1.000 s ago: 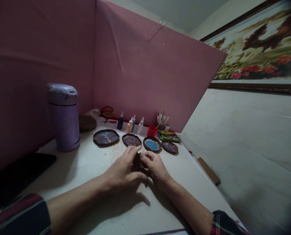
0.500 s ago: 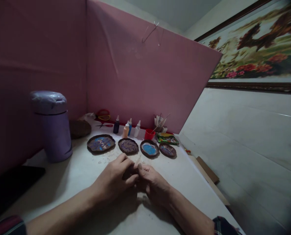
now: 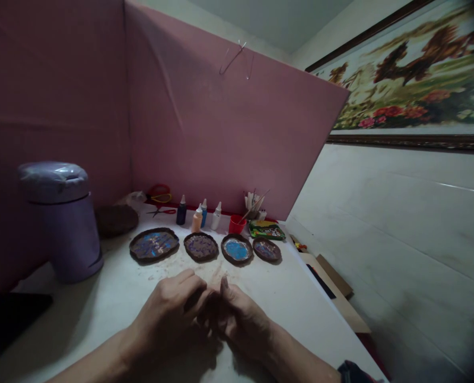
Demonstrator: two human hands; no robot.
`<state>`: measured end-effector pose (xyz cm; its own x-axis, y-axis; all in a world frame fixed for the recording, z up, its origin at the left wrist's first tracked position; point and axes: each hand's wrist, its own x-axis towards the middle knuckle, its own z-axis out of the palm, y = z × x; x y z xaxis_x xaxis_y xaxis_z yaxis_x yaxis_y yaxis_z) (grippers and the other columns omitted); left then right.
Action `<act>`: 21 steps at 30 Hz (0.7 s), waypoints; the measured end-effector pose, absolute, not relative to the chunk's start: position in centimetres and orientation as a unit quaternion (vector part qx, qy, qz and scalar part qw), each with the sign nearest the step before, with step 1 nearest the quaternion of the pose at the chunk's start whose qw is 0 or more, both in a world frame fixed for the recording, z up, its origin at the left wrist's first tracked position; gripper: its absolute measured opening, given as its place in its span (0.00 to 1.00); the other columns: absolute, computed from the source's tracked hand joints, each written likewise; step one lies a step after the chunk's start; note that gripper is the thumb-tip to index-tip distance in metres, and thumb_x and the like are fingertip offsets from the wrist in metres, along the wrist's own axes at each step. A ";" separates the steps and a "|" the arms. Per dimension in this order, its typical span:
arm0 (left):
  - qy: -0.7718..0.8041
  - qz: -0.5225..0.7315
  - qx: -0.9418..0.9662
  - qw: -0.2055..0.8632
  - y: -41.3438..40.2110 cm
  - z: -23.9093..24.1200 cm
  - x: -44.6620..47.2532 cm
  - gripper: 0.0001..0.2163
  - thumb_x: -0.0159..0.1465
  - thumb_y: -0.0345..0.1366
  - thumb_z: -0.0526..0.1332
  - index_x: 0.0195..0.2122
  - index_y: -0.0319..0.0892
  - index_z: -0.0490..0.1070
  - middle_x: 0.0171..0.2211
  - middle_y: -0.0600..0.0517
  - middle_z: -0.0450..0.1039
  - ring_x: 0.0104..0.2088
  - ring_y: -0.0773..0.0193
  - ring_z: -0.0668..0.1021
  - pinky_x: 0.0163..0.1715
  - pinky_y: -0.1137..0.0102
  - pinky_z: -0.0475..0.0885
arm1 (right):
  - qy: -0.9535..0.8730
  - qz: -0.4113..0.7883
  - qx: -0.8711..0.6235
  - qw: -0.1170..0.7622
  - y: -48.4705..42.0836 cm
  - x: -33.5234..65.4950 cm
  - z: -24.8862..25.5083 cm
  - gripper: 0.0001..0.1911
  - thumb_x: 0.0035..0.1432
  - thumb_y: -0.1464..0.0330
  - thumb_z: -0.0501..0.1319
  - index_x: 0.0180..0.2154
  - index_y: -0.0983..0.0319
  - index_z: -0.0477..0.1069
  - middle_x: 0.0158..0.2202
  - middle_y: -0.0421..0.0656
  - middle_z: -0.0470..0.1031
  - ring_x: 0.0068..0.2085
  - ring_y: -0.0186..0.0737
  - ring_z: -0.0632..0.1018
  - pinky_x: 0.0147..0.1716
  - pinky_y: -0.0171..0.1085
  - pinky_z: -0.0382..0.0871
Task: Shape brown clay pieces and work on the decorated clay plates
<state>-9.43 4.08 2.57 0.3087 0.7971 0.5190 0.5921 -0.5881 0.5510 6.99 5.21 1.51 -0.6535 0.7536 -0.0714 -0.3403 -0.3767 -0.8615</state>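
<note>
My left hand (image 3: 169,311) and my right hand (image 3: 243,319) meet at the fingertips low over the white table (image 3: 121,298). Both are curled round a small dark lump, probably clay (image 3: 205,314), mostly hidden between the fingers. Beyond them lies a row of several painted brown clay dishes: a large one (image 3: 154,244), a purple one (image 3: 201,247), a blue-centred one (image 3: 237,249) and a small one (image 3: 266,249). Crumbs lie on the table between hands and dishes.
A lilac lidded canister (image 3: 61,221) stands at the left. Small paint bottles (image 3: 197,215), a red cup (image 3: 236,224) with sticks, scissors (image 3: 161,211), a clay lump (image 3: 115,219) and a green packet (image 3: 266,230) line the pink partition (image 3: 229,138). The table's edge runs down the right.
The view has tilted and shifted, so everything sits lower and further left. My hands have drawn nearer to me and closed tighter round the dark lump.
</note>
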 end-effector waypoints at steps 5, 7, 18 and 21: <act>0.490 0.473 0.630 0.373 4.5 3.2 -9.1 0.14 0.60 0.45 0.58 0.25 0.40 0.73 0.20 0.53 0.70 0.22 0.67 0.70 0.23 0.74 0.63 | -0.449 0.766 -0.258 0.380 5.7 7.1 2.1 0.32 0.51 0.45 0.60 0.36 0.71 0.75 0.24 0.43 0.70 0.21 0.29 0.69 0.21 0.29 0.59; 0.515 0.500 0.526 0.456 5.1 3.2 -9.3 0.17 0.57 0.50 0.60 0.24 0.39 0.71 0.17 0.55 0.65 0.18 0.70 0.65 0.17 0.75 0.56 | -0.411 0.770 -0.260 0.414 6.2 7.5 2.4 0.31 0.53 0.48 0.60 0.39 0.71 0.75 0.25 0.43 0.70 0.22 0.30 0.70 0.22 0.29 0.59; 0.502 0.511 0.411 0.563 5.1 3.0 -9.0 0.22 0.52 0.53 0.64 0.18 0.41 0.60 0.13 0.61 0.54 0.14 0.75 0.55 0.14 0.78 0.48 | -0.280 0.857 -0.188 0.389 6.7 8.2 2.8 0.22 0.55 0.55 0.62 0.36 0.70 0.74 0.26 0.42 0.70 0.25 0.32 0.71 0.26 0.32 0.58; 0.484 0.498 0.380 0.610 4.9 3.1 -8.7 0.23 0.52 0.55 0.63 0.18 0.42 0.56 0.12 0.62 0.51 0.12 0.76 0.52 0.12 0.78 0.46 | -0.319 0.831 -0.218 0.400 6.2 7.9 3.2 0.22 0.54 0.55 0.62 0.35 0.70 0.74 0.25 0.42 0.70 0.25 0.32 0.71 0.26 0.32 0.58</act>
<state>-8.71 4.94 3.12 0.0341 0.9766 -0.2122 -0.2401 0.2141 0.9469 7.92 6.20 3.15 -0.5854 0.8037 -0.1067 -0.5259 -0.4766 -0.7045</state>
